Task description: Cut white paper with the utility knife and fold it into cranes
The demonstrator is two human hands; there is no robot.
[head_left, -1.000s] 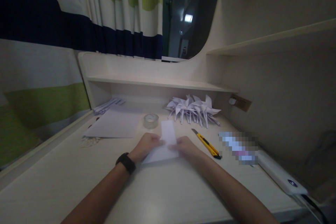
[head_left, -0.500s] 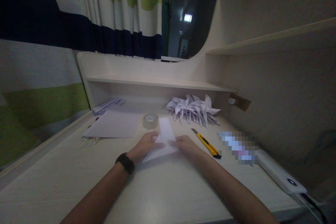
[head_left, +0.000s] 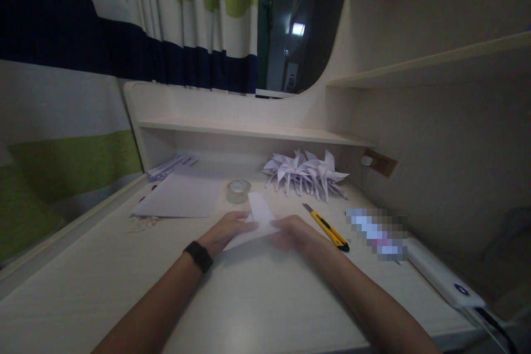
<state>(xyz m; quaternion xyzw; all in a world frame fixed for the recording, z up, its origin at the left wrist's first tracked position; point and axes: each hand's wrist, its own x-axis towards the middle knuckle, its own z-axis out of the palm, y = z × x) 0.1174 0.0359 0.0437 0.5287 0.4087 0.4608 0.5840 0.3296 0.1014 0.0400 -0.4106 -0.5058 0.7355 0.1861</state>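
A folded piece of white paper (head_left: 260, 213) is held between my two hands, over the middle of the desk. My left hand (head_left: 233, 228), with a dark watch at the wrist, pinches its left side, thumb on top. On the right edge, my right hand (head_left: 292, 230) grips the paper between thumb and fingers; its lower fingers are smeared by motion. One strip of the paper points up and away from me, and a wider flap slants down to the left. Just behind the paper lies a roll of clear tape (head_left: 238, 191). A yellow utility knife (head_left: 327, 228) rests right of my right hand.
White paper sheets (head_left: 182, 193) lie at the left, with rolled paper sticks (head_left: 172, 167) behind them. Several paper pinwheels (head_left: 305, 171) are heaped at the back right. A blurred-out item (head_left: 375, 234) and a white power strip (head_left: 446, 274) lie along the right wall.
The paper's upright strip has tipped left and sits slightly lower. My right hand has shifted a little at the paper's right edge. My left hand keeps its hold.
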